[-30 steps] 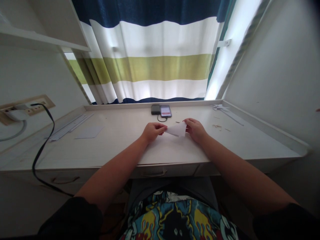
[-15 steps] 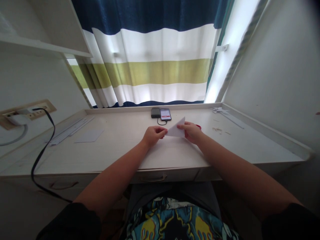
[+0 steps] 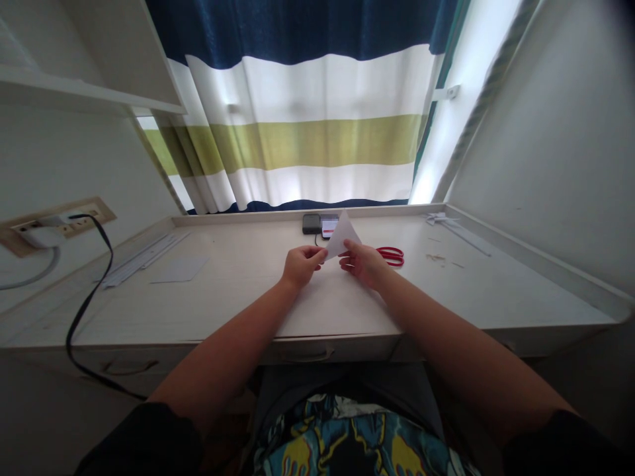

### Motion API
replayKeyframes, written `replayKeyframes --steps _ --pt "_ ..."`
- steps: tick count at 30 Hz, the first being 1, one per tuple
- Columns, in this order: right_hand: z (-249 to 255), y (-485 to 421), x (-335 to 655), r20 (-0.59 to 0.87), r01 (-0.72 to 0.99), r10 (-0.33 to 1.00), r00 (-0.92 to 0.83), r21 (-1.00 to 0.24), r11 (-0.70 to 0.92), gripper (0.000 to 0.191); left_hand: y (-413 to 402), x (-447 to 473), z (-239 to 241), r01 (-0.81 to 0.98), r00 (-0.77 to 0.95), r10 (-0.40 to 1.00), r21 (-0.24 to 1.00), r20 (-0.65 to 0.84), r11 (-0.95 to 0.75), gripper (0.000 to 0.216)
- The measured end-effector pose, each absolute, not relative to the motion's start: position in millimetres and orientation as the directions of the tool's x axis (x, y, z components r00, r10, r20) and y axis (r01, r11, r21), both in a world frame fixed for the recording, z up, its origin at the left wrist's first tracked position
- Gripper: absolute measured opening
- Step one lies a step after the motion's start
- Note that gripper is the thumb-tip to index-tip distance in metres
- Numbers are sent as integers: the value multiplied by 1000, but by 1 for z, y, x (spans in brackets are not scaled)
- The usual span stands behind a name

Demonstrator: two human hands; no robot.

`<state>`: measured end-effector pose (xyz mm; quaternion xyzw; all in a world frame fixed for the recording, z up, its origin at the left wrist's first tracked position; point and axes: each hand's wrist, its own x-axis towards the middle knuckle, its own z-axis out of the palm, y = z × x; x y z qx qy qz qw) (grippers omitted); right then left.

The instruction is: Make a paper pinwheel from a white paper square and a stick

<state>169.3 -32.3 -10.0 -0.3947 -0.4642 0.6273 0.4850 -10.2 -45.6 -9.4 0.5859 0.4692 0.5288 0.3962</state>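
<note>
A white sheet of paper folded into a triangle [image 3: 343, 233] is held up just above the desk, its point upward. My left hand [image 3: 300, 264] pinches its lower left corner between thumb and fingers. On the lower right side, my right hand [image 3: 364, 263] grips the paper with the thumb in front and the fingers behind and below. Red-handled scissors [image 3: 391, 256] lie just beyond my right hand, their blades hidden behind it. Behind the paper, a phone [image 3: 329, 227] is partly covered.
A dark power bank [image 3: 311, 224] sits beside the phone. Paper strips [image 3: 141, 259] and a flat sheet [image 3: 179, 269] lie on the desk's left. At right are a folded paper piece with a long strip [image 3: 464, 237] and small scraps [image 3: 436, 257]. A black cable [image 3: 89, 297] hangs at left.
The folded paper has turned so its point faces up. My right hand has shifted left and lower on it, uncovering the red scissor handles. The paper now hides part of the phone.
</note>
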Motion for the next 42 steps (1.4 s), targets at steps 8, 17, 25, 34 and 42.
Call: replayKeyframes --steps 8,17,25,34,42 --pt "-12 -38 147 -48 -156 971 -233 -984 -86 31 -46 -8 -11 73 -32 975 973 220 -217 37" --pt "-19 -37 148 19 -50 983 -182 -999 10 31 -42 -8 -14 33 -44 983 984 178 -177 31" --pt "-30 -33 153 98 56 981 -165 -993 108 30 -46 -9 -11 60 -29 987 986 160 -158 29" --pt "-30 -37 154 139 228 962 -234 -954 193 30 -43 -9 -11 56 -60 982 983 178 -175 29" --pt "-22 -49 152 149 339 946 -289 -908 246 29 -41 -13 -10 -13 -79 980 983 181 -183 32"
